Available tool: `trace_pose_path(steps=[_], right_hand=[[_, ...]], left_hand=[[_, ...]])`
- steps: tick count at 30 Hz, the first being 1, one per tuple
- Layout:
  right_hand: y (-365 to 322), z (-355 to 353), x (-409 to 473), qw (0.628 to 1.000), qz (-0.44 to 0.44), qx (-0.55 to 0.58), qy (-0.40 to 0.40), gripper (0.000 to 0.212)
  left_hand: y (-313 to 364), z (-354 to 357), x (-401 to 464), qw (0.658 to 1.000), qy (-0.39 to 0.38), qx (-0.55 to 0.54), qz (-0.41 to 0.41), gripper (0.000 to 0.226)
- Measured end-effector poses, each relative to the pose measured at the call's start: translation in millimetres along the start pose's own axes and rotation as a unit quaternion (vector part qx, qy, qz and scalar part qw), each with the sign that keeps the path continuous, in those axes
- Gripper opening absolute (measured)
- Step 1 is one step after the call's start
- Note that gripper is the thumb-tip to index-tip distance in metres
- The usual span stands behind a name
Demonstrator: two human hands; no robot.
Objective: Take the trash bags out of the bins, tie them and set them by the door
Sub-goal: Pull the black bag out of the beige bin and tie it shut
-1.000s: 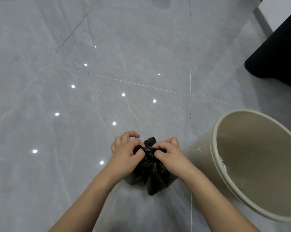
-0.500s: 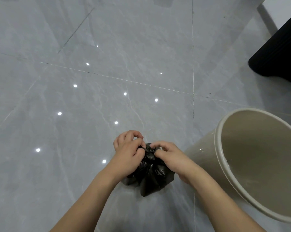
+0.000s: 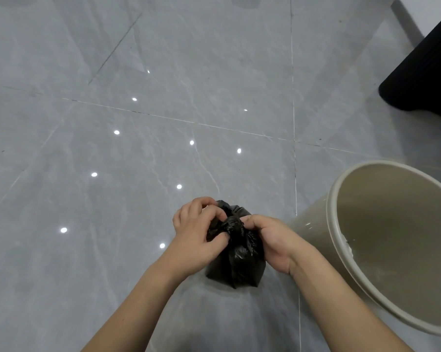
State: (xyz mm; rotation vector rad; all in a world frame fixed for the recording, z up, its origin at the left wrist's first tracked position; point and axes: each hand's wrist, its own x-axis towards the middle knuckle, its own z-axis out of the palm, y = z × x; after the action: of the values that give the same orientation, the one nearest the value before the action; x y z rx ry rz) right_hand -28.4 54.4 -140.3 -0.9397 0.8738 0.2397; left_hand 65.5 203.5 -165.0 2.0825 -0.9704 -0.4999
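head view: black trash bag (image 3: 236, 260) on floor just left of beige bin (image 3: 333, 240). left hand (image 3: 199, 237), right hand (image 3: 270, 240) pinch neck; knot now bunched tighter than before, tying nearly done, carrying to door remains.

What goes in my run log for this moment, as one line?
step: tying | left hand, right hand: pinching black trash bag neck | bin: unlined

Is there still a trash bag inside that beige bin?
No, the beige bin shows only its bare inner wall, while the black trash bag sits on the floor beside it, pinched by both hands.
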Motion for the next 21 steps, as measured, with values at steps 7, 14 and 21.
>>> trace_pose_path(steps=[7,14,21], right_hand=[[-1,4,-1,0.979,-0.076,-0.132,0.135,0.041],[8,-3,3,0.881,-0.176,-0.366,0.243,0.045],[26,-6,24,0.82,-0.21,-0.43,0.314,0.032]], left_hand=[[9,-3,15,0.977,0.024,-0.156,-0.142,0.016],[-1,-18,30,0.902,0.074,-0.273,-0.324,0.023],[-25,-25,24,0.934,0.065,-0.109,-0.333,0.032]])
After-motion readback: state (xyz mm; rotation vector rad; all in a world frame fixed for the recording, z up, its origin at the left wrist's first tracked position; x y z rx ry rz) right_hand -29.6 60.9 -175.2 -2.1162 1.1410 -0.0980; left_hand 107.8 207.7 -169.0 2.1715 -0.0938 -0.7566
